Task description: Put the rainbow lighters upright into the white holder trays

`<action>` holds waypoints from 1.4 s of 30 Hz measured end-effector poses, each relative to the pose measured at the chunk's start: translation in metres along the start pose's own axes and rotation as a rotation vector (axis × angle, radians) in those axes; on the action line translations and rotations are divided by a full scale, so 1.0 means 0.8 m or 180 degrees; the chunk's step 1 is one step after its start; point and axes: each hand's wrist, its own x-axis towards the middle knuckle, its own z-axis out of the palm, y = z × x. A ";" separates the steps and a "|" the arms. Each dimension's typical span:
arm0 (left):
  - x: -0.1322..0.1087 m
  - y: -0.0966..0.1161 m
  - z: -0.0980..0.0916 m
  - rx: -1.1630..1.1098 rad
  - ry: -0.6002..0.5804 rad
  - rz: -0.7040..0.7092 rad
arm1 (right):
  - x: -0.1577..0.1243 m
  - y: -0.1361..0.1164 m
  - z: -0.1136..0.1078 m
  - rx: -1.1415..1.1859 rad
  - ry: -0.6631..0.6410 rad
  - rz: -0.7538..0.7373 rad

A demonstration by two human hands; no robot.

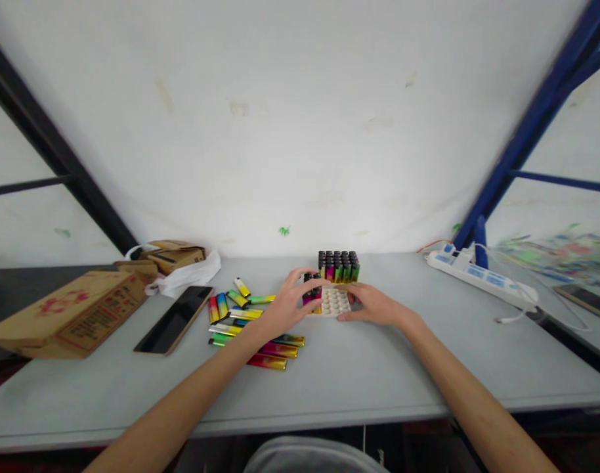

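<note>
A white tray (335,303) with rounded sockets lies on the table in front of me. Lighters (306,297) with black tops and purple-and-yellow bodies stand upright in its left part. My left hand (294,301) curves around these lighters, thumb on the near side and fingers on the far side. On the right, my right hand (371,304) grips the tray's edge between thumb and fingers. Behind the tray stands a block of upright black-topped lighters (339,268). Loose colourful lighters (275,350) lie in a scattered pile left of the tray, partly hidden under my left forearm.
A dark phone-like slab (174,320) lies left of the pile, near a cardboard box (78,312) and a white plastic bag (189,276). A white power strip (482,277) with a cable sits at right. A white wall (300,131) closes off the back.
</note>
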 end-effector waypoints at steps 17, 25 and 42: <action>-0.035 -0.142 -0.111 0.1980 -0.0581 -0.2842 | 0.001 0.004 0.000 -0.0145 -0.0074 0.0075; -0.009 -0.124 -0.088 -0.0594 0.0934 -0.2284 | 0.001 0.000 0.000 -0.0123 -0.0071 0.0130; -0.007 -0.041 -0.026 -0.1854 0.0890 -0.2045 | 0.001 0.002 0.000 -0.0001 -0.0084 0.0133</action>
